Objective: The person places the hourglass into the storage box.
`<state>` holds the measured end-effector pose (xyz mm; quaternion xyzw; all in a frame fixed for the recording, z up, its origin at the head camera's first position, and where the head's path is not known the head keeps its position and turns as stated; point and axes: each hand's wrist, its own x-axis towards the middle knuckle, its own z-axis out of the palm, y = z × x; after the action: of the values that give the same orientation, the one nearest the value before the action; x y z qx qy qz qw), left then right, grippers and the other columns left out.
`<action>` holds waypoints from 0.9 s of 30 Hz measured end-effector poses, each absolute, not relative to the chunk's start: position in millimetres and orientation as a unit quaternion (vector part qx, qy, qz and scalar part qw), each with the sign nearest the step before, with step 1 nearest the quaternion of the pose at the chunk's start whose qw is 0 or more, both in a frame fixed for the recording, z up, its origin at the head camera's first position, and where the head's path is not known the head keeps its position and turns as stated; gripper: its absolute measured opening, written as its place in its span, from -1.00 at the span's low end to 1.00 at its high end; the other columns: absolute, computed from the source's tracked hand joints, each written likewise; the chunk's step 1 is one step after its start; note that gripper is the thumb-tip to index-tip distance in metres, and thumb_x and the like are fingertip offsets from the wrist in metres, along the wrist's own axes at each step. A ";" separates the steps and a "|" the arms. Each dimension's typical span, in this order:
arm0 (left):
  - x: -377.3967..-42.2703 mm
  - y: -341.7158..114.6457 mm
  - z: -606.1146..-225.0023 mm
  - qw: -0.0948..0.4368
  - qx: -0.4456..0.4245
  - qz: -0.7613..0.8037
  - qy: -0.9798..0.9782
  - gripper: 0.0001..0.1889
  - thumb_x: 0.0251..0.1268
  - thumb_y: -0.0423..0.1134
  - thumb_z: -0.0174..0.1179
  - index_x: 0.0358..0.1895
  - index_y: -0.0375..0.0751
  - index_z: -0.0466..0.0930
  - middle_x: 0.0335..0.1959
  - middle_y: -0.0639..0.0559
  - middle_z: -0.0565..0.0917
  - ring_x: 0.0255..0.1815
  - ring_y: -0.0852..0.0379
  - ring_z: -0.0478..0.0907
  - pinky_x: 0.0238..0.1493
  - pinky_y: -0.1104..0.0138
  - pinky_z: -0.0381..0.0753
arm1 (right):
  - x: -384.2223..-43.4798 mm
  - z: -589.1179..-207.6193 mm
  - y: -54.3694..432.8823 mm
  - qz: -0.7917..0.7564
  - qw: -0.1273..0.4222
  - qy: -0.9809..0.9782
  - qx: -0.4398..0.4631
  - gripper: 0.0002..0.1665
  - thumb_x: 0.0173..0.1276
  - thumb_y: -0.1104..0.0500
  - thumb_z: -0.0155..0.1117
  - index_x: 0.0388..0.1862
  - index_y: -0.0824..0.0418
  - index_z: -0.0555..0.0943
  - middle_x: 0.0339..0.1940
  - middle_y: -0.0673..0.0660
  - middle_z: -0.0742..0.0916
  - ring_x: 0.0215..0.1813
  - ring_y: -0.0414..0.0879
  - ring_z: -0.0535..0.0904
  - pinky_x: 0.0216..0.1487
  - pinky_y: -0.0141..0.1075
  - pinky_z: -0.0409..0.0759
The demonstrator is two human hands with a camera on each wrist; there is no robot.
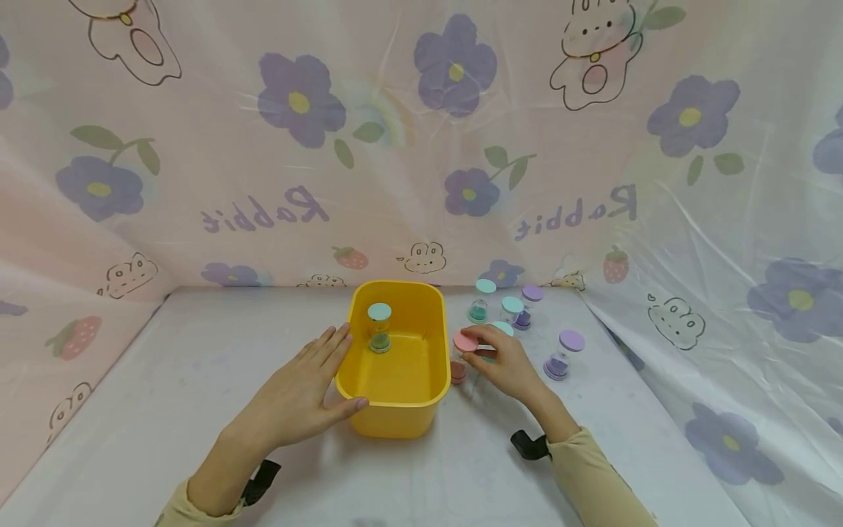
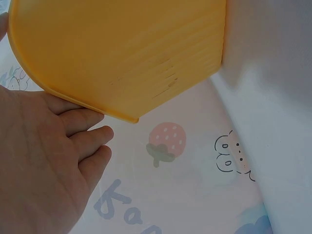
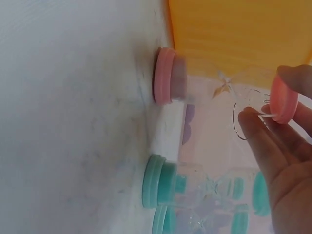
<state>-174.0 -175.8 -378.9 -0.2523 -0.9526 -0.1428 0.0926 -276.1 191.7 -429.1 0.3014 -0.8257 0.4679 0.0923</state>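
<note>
A yellow plastic bin (image 1: 395,421) stands mid-table, with one teal-capped sand timer (image 1: 380,329) upright inside it. My left hand (image 1: 293,399) rests against the bin's left rim, its fingers straight and the thumb spread along the near edge. At the bin's right side, my right hand (image 1: 503,362) pinches the top cap of a pink sand timer (image 3: 165,75) between thumb and fingers. That timer is upright, its pink base close to the table. In the right wrist view, teal sand timers (image 3: 168,183) stand beside it.
Right of the bin are more teal timers, one at the back (image 1: 479,311), and two purple ones, a nearer purple timer (image 1: 560,359) and a farther purple timer (image 1: 527,311). A patterned curtain (image 1: 395,183) rises behind the white table (image 1: 217,329).
</note>
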 end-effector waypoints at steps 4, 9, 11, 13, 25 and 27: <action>-173.9 -175.7 -378.8 0.094 -0.252 -0.143 -0.953 0.03 0.46 0.45 -0.02 0.65 -0.35 0.07 0.69 -0.18 0.06 0.69 -0.20 0.01 0.62 -0.11 0.12 | -275.0 -427.2 193.4 0.465 0.101 -0.828 0.296 -0.54 0.37 0.33 0.46 0.24 0.32 0.65 0.17 0.25 0.71 0.13 0.14 0.68 0.08 -0.07 0.76; -174.0 -175.5 -378.4 0.090 -0.248 -0.143 -0.954 0.06 0.44 0.48 -0.02 0.65 -0.34 0.06 0.70 -0.17 0.04 0.70 -0.19 -0.01 0.63 -0.10 0.11 | -273.5 -422.1 194.4 0.463 0.118 -0.830 0.289 -0.51 0.34 0.35 0.47 0.24 0.34 0.64 0.17 0.27 0.71 0.13 0.16 0.68 0.07 -0.01 0.76; -173.8 -175.6 -378.2 0.090 -0.248 -0.143 -0.954 0.06 0.44 0.48 -0.03 0.65 -0.34 0.06 0.70 -0.16 0.04 0.70 -0.19 0.00 0.63 -0.11 0.11 | -272.7 -419.6 193.9 0.461 0.128 -0.829 0.288 -0.51 0.32 0.39 0.47 0.24 0.37 0.64 0.16 0.30 0.71 0.12 0.18 0.68 0.05 0.02 0.76; -173.9 -175.6 -378.5 0.093 -0.249 -0.142 -0.953 0.05 0.45 0.47 -0.03 0.65 -0.35 0.07 0.70 -0.17 0.05 0.69 -0.20 0.01 0.62 -0.11 0.12 | -270.5 -415.8 192.5 0.460 0.142 -0.827 0.290 -0.50 0.30 0.45 0.46 0.22 0.42 0.63 0.15 0.34 0.70 0.09 0.22 0.68 0.02 0.05 0.75; -174.9 -175.9 -380.6 0.088 -0.247 -0.146 -0.954 0.07 0.43 0.48 -0.01 0.65 -0.35 0.06 0.70 -0.17 0.03 0.70 -0.18 -0.03 0.64 -0.10 0.10 | -263.7 -396.7 194.1 0.465 0.203 -0.807 0.302 -0.50 0.22 0.55 0.46 0.17 0.47 0.64 0.10 0.35 0.72 0.02 0.11 0.68 -0.01 -0.35 0.76; -175.1 -176.1 -380.5 0.085 -0.246 -0.144 -0.955 0.07 0.42 0.49 -0.01 0.66 -0.34 0.05 0.71 -0.16 0.01 0.71 -0.17 -0.04 0.64 -0.09 0.09 | -269.9 -401.7 198.3 0.464 0.213 -0.804 0.306 -0.49 0.22 0.55 0.46 0.18 0.44 0.65 0.10 0.33 0.72 0.03 0.00 0.68 0.00 -0.48 0.71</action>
<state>-175.1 -176.1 -380.5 -0.2456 -0.9549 -0.1437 0.0852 -269.9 198.3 -401.7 0.3065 -0.8036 0.4636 0.2131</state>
